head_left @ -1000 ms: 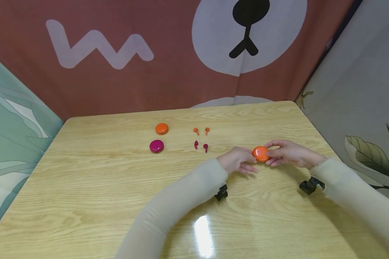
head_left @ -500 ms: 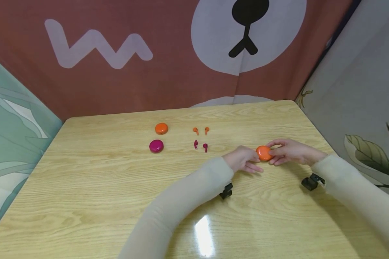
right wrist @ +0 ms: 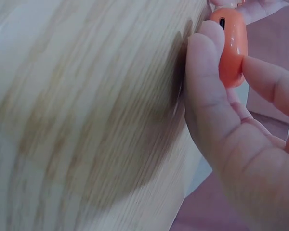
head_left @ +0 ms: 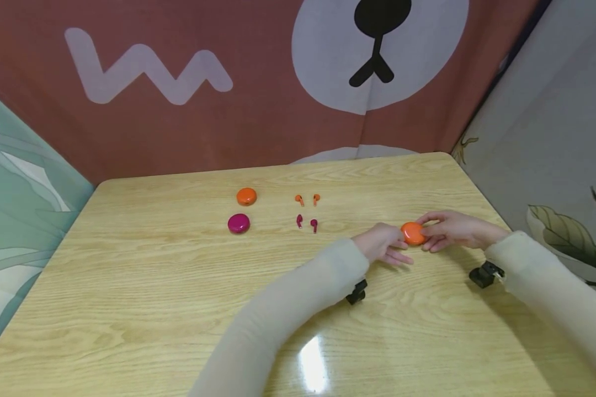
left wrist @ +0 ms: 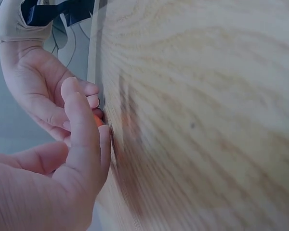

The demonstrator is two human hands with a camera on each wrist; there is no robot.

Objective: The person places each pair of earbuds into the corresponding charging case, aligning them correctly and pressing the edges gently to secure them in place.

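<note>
Fingers of the right hand (head_left: 454, 229) hold a round orange earbud charging case (head_left: 414, 234) in a narrow pinch, with the left hand (head_left: 382, 242) at its other edge.

The case looks to be light, stiff plastic, glossy enough to slip under dry skin and likely to scuff if dropped; its rounded rim offers the surest hold, with a digit on either side and the dark port slot (right wrist: 222, 23) left uncovered. It sits between the two hands, low over or on the wooden tabletop (head_left: 169, 309); which of these cannot be told. Right digits lie against it from opposite faces, while left fingers reach its near edge, some extended below; whether the left hand also pinches it is hidden.
</note>
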